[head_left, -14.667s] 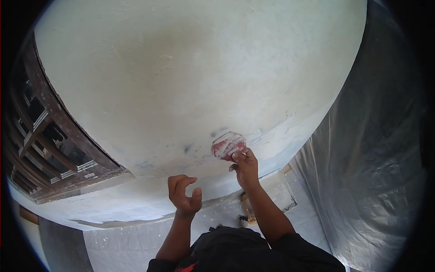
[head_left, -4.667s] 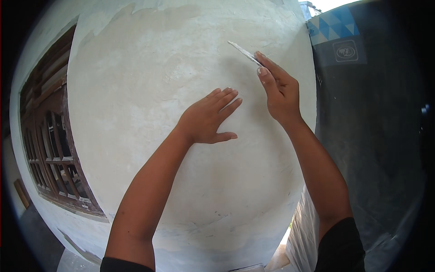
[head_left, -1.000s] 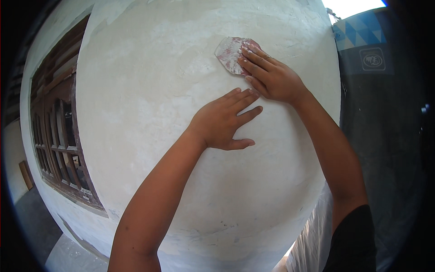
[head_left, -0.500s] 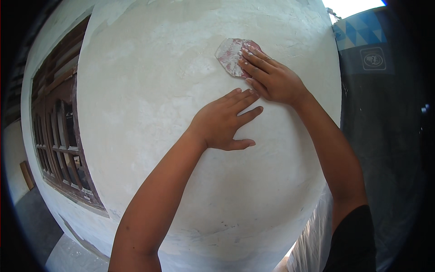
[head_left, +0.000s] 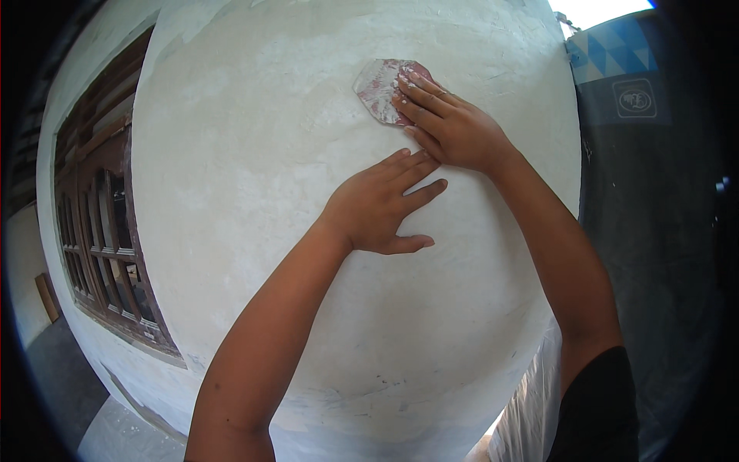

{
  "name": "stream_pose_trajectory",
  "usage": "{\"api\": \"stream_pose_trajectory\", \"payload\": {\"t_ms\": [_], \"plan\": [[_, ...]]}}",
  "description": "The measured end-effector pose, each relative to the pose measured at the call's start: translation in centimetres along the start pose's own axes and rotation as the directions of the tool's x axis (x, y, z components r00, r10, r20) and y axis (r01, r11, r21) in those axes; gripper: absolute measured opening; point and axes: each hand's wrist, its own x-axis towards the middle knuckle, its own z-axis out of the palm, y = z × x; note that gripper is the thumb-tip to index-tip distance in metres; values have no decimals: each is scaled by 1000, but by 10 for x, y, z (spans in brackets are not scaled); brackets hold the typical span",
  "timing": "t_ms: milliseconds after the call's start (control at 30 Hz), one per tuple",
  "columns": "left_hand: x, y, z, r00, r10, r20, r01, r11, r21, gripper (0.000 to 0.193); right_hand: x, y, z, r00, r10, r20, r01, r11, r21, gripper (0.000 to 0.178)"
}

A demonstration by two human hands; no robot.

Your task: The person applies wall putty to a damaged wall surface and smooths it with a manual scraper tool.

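A piece of reddish sandpaper (head_left: 377, 89), caked with white dust, lies flat against the off-white plastered wall (head_left: 246, 169). The fingers of my right hand (head_left: 459, 132) press on its right part, covering that side. Lower and to the left, my left hand (head_left: 373, 204) rests on the wall, open, fingers spread and nothing in it. Its upper fingertips come close to the right hand's thumb; whether they touch I cannot tell.
A brown wooden window (head_left: 108, 223) with bars is set into the wall at the left. At the right hangs a dark sheet (head_left: 654, 231) with a blue and white patterned top. Clear plastic sheeting (head_left: 527, 408) hangs by the wall's lower right edge.
My right hand has slid the sandpaper a short way left and slightly up along the wall. The left hand has stayed in place.
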Motion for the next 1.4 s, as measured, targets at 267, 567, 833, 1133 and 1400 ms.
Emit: {"api": "stream_pose_trajectory", "payload": {"t_ms": [267,567,833,1133,1400], "plan": [[3,1,-1,999,25,-22,-25,1000,0,73,-6,10,-13,997,12,-82,-15,999,-42,37],[1,0,1,1000,8,-16,-8,1000,-11,72,3,5,3,999,-10,-38,10,1000,-26,36],[4,1,1,999,36,-39,-36,999,-18,73,20,6,6,994,-6,-109,1,999,-42,38],[2,1,1,999,23,-33,-24,1000,-5,72,-11,8,-12,995,-52,-80,47,996,-72,40],[2,1,1,999,19,-29,-20,1000,-24,73,14,1,6,998,-41,-55,42,999,10,39]]}}
